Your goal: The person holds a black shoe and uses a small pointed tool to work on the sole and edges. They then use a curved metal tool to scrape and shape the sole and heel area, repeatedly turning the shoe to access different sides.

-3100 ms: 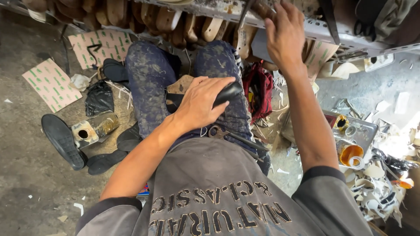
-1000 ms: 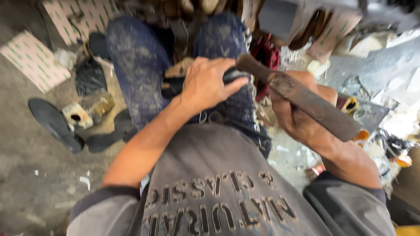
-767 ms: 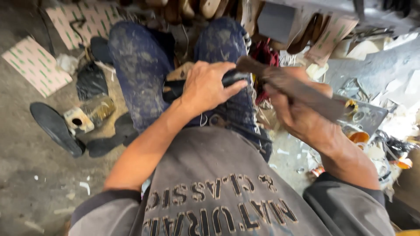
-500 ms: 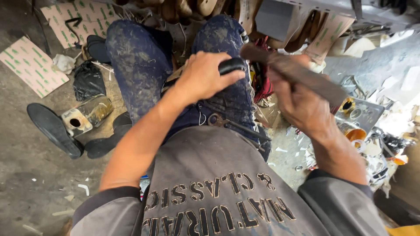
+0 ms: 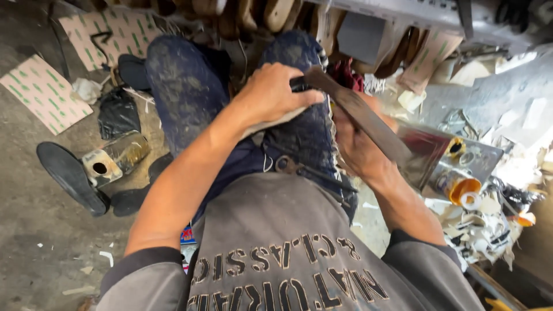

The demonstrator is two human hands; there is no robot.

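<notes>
Right hand [image 5: 360, 147] grip clamped on flat rasp [image 5: 368, 124], long axis running upper-left to lower-right; left hand [image 5: 273, 95] grip presses black shoe [image 5: 299, 83] on right thigh, clutter close at right.

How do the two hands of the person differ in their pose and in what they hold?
The left hand lies palm down, pressing a dark shoe piece onto the right thigh; the right hand is lower, closed around a long flat brown tool. The left hand shows its whole back; the right hand is partly hidden behind the tool. Both are bare and meet above the same thigh.
</notes>
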